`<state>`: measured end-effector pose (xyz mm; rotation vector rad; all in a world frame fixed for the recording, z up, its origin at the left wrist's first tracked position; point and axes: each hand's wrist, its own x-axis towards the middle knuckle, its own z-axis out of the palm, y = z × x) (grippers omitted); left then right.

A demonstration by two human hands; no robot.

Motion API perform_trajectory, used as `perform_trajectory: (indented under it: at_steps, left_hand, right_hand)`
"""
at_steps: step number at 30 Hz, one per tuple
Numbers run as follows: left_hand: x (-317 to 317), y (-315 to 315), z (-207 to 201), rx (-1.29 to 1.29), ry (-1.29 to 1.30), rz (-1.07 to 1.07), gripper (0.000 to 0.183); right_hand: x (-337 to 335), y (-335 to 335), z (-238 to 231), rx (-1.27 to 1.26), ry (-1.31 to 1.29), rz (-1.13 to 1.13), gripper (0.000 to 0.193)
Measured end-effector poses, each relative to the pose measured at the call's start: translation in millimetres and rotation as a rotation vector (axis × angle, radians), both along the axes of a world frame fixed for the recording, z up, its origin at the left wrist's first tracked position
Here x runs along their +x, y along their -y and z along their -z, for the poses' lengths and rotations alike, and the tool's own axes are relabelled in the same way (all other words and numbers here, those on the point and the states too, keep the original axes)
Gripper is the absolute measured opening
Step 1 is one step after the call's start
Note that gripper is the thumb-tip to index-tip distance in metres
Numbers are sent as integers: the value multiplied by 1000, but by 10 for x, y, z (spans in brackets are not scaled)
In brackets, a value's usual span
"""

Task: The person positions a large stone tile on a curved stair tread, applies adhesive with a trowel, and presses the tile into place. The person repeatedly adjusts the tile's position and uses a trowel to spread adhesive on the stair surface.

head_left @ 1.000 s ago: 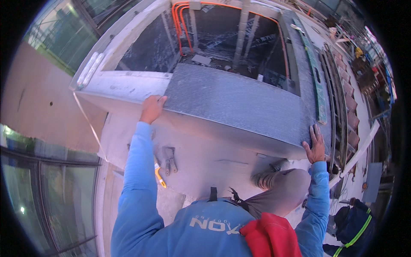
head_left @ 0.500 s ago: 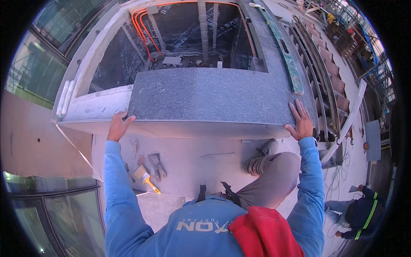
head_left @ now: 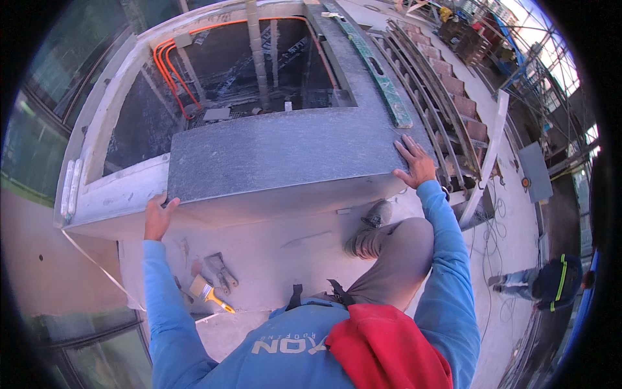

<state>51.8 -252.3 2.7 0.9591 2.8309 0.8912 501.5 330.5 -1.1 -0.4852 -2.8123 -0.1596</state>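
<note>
A wide grey stone slab lies along the front of a box-like structure with a pale rim. At its front left corner, my left hand is closed on the edge, with the thumb along the front. My right hand rests flat near the slab's right end, fingers spread and thumb at the front edge. Just beyond the right hand, a long green spirit level lies on the grey stone of the right-hand side.
Behind the slab gapes a deep opening with orange conduit. White tubes lie on the left rim. Below are a yellow-handled paintbrush and flat hand tools. Metal rails flank the right; a person stands farther off.
The whole view has shifted, so the structure appears farther left. Both hands stay at the slab's two ends. The other person at the right has changed position.
</note>
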Motion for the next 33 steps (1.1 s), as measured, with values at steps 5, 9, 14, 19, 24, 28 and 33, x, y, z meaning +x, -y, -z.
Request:
perform_trajectory:
  at_steps: [5, 9, 14, 19, 24, 28, 33]
  left_hand:
    - [-134, 86, 145, -123, -24, 38, 62]
    - [-144, 107, 254, -142, 5, -29, 70]
    - [-142, 36, 181, 2, 89, 44, 71]
    - [-96, -53, 92, 111, 90, 201, 67]
    - [-21, -55, 13, 4, 56, 192, 62]
    - [-42, -7, 28, 3, 11, 224, 62]
    - [-142, 69, 259, 22, -119, 143, 64]
  right_hand:
    - [55, 102, 11, 16, -26, 25, 85]
    - [132, 257, 98, 60, -40, 179, 75]
    - [104, 316, 129, -10, -166, 169, 70]
    - [110, 259, 135, -29, -167, 162, 73]
    - [164, 210, 106, -31, -156, 142, 72]
    - [155, 346, -44, 69, -111, 164, 71]
    - [535, 755, 75, 26, -322, 351, 63]
